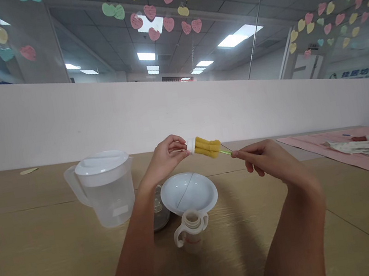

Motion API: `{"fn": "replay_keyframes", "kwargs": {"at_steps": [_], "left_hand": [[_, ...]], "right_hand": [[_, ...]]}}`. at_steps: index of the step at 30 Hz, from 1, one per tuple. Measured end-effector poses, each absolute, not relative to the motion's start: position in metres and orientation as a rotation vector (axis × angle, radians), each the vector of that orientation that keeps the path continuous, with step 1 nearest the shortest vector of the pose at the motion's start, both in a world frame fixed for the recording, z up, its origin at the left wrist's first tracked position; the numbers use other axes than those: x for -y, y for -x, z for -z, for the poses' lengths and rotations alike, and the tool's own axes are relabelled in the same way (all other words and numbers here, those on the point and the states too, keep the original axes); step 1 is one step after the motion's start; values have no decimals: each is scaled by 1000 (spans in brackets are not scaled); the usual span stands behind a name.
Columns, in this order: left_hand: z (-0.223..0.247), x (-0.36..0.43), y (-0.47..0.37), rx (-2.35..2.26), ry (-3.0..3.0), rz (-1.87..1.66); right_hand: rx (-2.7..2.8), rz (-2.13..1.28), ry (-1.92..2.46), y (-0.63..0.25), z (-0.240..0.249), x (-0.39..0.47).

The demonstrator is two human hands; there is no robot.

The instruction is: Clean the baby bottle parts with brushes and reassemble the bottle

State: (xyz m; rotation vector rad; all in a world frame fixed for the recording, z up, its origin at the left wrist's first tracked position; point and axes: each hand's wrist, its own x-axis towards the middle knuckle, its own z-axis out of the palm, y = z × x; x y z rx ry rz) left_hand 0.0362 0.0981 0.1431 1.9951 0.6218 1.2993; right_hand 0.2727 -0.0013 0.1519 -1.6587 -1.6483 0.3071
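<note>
My left hand (170, 153) pinches a white bottle collar (191, 146) between thumb and fingers. The end of a yellow sponge bottle brush (207, 147) meets the collar; whether it reaches inside I cannot tell. My right hand (267, 158) grips the brush by its thin green handle (226, 152). Below them stands a white bowl (207, 195) with a thin dark line across it. In front of the bowl is a clear two-handled baby bottle (192, 232), upright with its mouth uncovered. A dark round dish (161, 218) with a clear bottle nipple (158, 205) on it is partly hidden behind my left forearm.
A translucent lidded pitcher (109, 192) stands to the left, holding some clear liquid. At the right a pink cloth (311, 142) carries crumpled pale fabric (364, 147). A low white wall (132, 118) runs behind the table (51, 271). A pale flat piece (29, 171) lies far left.
</note>
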Motion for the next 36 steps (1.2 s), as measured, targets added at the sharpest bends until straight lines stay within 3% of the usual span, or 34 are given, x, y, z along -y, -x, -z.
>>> {"fn": "replay_keyframes", "kwargs": {"at_steps": [7, 10, 15, 18, 27, 36], "left_hand": [[-148, -90, -34, -716, -2096, -1248], [-149, -87, -29, -984, -2253, -1188], [-140, -98, -5, -1764, -2446, -640], [-127, -116, 7, -1965, -2362, -388], [-96, -144, 6, -1929, -2042, 69], [-85, -149, 4, -1874, -1935, 150]], "right_hand": [[1697, -405, 1594, -275, -148, -7], [1719, -411, 1648, -275, -148, -9], [1657, -355, 1729, -277, -148, -9], [1627, -327, 1758, -278, -147, -8], [1620, -320, 1795, -276, -147, -6], [1639, -350, 1804, -275, -148, -6]]}}
